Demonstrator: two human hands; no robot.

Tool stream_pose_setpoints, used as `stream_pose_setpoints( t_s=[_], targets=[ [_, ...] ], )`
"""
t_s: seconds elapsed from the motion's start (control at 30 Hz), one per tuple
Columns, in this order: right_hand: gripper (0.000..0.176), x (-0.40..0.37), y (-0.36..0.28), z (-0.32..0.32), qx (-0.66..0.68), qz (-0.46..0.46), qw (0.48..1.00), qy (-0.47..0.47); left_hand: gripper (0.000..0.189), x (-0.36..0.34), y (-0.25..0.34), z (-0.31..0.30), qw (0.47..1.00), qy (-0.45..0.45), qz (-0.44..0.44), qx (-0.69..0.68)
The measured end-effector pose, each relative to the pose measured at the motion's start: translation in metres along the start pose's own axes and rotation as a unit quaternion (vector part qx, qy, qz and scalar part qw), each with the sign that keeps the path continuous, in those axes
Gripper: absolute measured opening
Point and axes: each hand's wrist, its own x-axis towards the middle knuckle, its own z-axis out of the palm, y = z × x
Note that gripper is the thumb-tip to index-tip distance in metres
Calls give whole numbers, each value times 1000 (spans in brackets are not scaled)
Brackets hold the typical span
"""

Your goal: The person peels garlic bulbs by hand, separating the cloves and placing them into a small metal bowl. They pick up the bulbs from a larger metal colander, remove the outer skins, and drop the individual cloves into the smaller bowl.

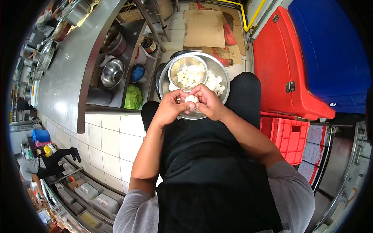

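Both hands meet over a large steel bowl [222, 74] that rests on my lap. My left hand [172, 105] and my right hand [208, 101] pinch a small white garlic bulb [191, 98] between their fingertips. A smaller steel bowl [175, 68] sits inside the large one and holds pale peeled cloves [189, 75]. White garlic pieces [215, 83] lie in the large bowl to the right of it.
A steel counter [66, 70] runs along the left, with bowls [112, 72] and a green bag [133, 98] on its lower shelf. A red crate [289, 136] and red and blue bins [287, 58] stand at right. Cardboard [204, 28] lies on the floor ahead. Another person [42, 163] crouches at far left.
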Motion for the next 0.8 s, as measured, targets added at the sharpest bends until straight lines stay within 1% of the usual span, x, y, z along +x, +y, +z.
stream_pose_setpoints(
  t_s=[0.13,0.2,0.33,0.4,0.43,0.47,0.5,0.53,0.6,0.63,0.7,0.73,0.8],
  targets=[
    [27,2,-6,-1,10,21,1000,18,38,-3,2,13,999,26,6,-25],
    [24,5,4,1,-38,-13,997,70,47,-3,-4,23,995,58,84,20],
    [23,0,5,-3,-18,11,997,72,46,-3,-10,33,991,85,102,-17],
    [22,2,8,-5,-19,5,998,65,42,-5,-8,36,980,108,159,54],
    [22,2,9,-6,-19,5,998,63,42,-4,-11,34,980,109,160,54],
    [21,3,9,-7,4,10,998,55,42,-1,-17,31,976,105,170,84],
    [20,3,8,-7,27,15,998,46,41,0,-15,32,972,99,180,114],
    [20,3,7,-9,27,15,998,46,41,0,-12,31,972,100,180,115],
    [17,4,4,-12,97,59,993,17,43,-2,-5,31,956,105,171,214],
    [17,3,2,-10,97,58,993,19,43,-2,-6,30,956,102,171,215],
    [18,3,0,-8,43,67,997,17,43,0,-8,27,941,103,196,254],
    [18,1,0,-9,42,67,997,16,43,1,-10,25,941,104,197,254],
    [21,-1,-1,-7,1,82,997,14,41,0,-13,23,941,85,212,250]
  ],
)
